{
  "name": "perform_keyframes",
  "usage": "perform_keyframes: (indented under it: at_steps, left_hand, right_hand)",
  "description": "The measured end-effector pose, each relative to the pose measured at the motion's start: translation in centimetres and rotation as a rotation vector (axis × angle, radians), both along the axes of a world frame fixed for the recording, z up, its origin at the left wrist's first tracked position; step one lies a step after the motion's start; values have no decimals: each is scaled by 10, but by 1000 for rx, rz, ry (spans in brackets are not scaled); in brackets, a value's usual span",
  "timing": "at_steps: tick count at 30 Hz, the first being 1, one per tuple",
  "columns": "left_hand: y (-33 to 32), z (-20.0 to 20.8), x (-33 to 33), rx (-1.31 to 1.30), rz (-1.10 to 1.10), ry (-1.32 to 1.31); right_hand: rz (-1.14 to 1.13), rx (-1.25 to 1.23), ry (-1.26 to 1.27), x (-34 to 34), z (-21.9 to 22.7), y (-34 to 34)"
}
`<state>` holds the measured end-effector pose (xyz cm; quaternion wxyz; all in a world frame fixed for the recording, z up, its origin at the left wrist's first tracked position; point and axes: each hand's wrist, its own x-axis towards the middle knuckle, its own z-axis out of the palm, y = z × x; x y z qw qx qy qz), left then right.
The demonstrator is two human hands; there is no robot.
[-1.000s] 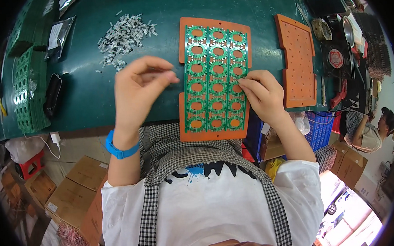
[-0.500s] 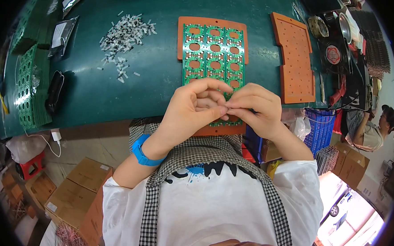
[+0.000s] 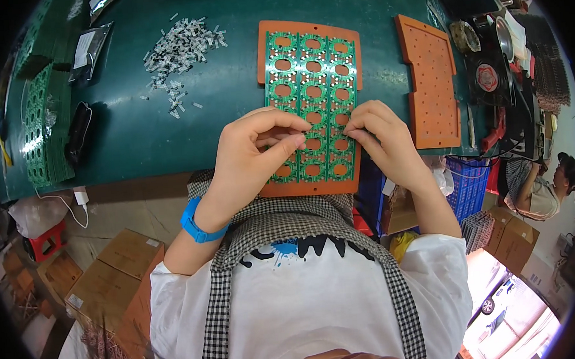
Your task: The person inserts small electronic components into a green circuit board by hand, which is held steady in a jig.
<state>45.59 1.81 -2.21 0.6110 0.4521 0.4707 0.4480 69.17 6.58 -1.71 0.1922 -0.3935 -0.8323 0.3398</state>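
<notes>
A panel of green circuit boards, joined in rows with oval cut-outs, lies on an orange plate at the table's front edge. Over the panel's left side my left hand curls, thumb and forefinger brought close together. Anything between those fingertips is too small to make out. My right hand pinches at the panel's right edge, its fingertips just over the boards; what it holds, if anything, is hidden. Farther left lies a loose pile of small whitish, clear-looking pieces.
A second orange plate with small holes lies to the right. Stacked green boards, a black pouch and a labelled bag line the left. Tape rolls and a red-handled tool sit far right. Another person is beyond.
My hands were together over the panel's lower part. Now they have come apart, the left moving left and the right slightly right, uncovering the lower boards.
</notes>
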Motion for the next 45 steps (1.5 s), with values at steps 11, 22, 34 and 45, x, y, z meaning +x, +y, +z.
perform_keyframes:
  at_steps: [11,22,34,45]
  left_hand:
    - [-2,-6,3,76,-12,7]
    - [-5,-6,5,47,-33,-55]
    - [-7,-4,7,31,-41,-77]
    - [-8,-3,8,63,-38,-64]
  right_hand:
    - [-6,76,-27,-2,-6,-2]
    - [-11,79,-34,-3,-4,-3]
    - [-14,313,12,-1,-17,-15]
    - [-80,386,-97,-6,-10,-25]
